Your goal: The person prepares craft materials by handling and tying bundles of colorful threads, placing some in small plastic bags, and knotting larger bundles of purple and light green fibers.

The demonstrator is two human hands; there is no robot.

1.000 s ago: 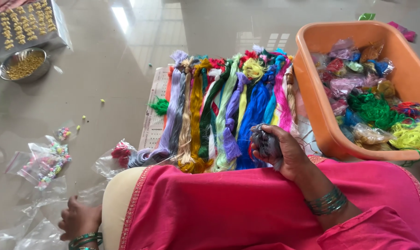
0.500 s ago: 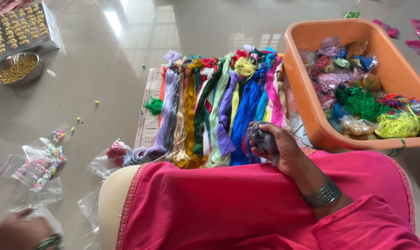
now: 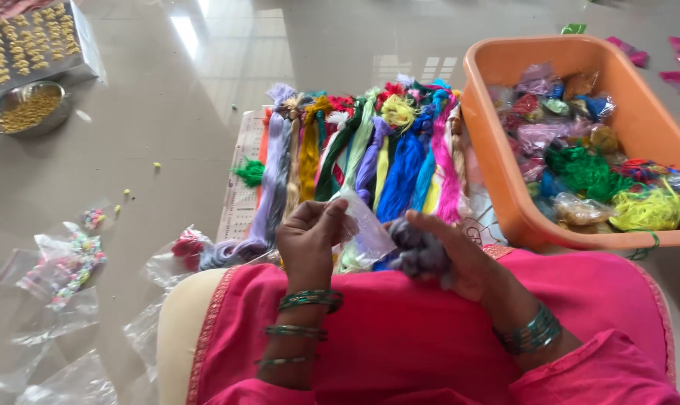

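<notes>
My right hand (image 3: 460,255) rests on my pink-clad lap and grips a bundle of grey thread (image 3: 416,250). My left hand (image 3: 310,240) is raised beside it and pinches a small clear plastic bag (image 3: 370,229) that hangs between the two hands, next to the grey thread. Just beyond both hands a row of coloured thread skeins (image 3: 370,157) lies side by side on the floor.
An orange plastic tub (image 3: 632,112) of bagged threads stands at the right. Clear bags of beads (image 3: 62,262) lie at the left. A steel bowl (image 3: 26,109) and a tray of golden pieces (image 3: 32,41) sit far left.
My left hand has come up from the floor at the lower left to my lap and now holds a clear plastic bag next to the grey thread.
</notes>
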